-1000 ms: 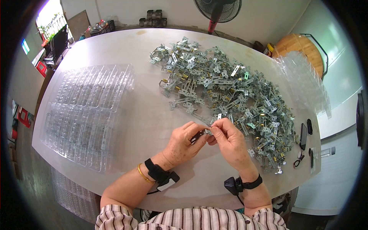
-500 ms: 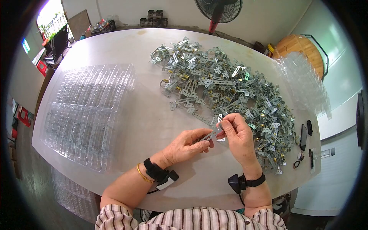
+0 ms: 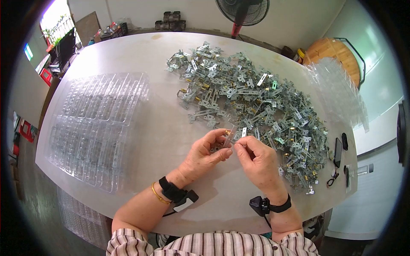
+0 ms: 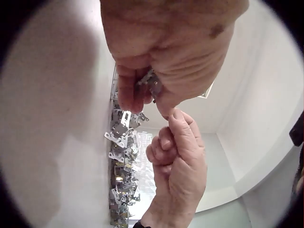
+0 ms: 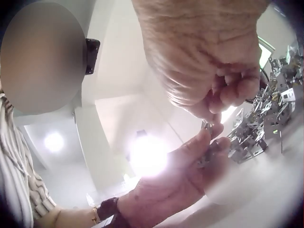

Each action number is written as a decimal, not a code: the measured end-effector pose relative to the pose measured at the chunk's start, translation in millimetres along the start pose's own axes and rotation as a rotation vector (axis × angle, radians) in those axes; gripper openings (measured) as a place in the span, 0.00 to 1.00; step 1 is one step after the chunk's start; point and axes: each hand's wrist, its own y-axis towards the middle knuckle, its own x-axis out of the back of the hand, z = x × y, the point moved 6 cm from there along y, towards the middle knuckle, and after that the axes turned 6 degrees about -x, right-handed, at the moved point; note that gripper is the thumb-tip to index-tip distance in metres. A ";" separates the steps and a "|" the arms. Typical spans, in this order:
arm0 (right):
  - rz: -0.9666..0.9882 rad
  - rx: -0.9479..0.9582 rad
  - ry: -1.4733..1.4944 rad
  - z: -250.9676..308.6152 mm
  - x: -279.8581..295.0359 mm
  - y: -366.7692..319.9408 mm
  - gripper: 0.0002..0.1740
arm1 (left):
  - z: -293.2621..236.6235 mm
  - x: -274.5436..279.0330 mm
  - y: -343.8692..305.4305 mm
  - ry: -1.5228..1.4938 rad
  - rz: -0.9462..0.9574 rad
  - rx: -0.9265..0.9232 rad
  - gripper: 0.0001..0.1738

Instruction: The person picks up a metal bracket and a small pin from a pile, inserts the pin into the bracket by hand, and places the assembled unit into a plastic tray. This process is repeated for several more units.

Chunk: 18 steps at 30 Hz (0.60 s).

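Observation:
In the head view my left hand (image 3: 204, 152) holds a flat metal bracket (image 3: 230, 136) with slots, tilted up between thumb and fingers, and brass shows beside it. More metal shows within the curled left fingers in the left wrist view, a grey bracket piece (image 4: 153, 85) partly hidden by the palm. Thumb and forefinger of my right hand (image 3: 259, 161) pinch at the bracket's near edge, the fingertips meeting there. From the right wrist view, a small metal end (image 5: 207, 125) shows between the right fingertips, close over the left thumb.
A wide heap of metal brackets (image 3: 252, 91), some with brass parts, spreads just beyond the hands and to the right. Clear plastic trays (image 3: 92, 128) with compartments lie at left. More clear plastic (image 3: 339, 91) sits at far right, near a phone (image 3: 338, 152). A fan (image 3: 242, 13) stands behind.
The bracket was turned from lying along the left fingers to standing tilted up. My right hand moved away right, then came back left and down to pinch at the bracket.

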 end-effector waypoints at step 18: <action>0.196 0.001 -0.019 -8.7 -7.4 7.7 0.04 | -10.4 -1.3 -0.9 0.522 -0.031 -0.154 0.30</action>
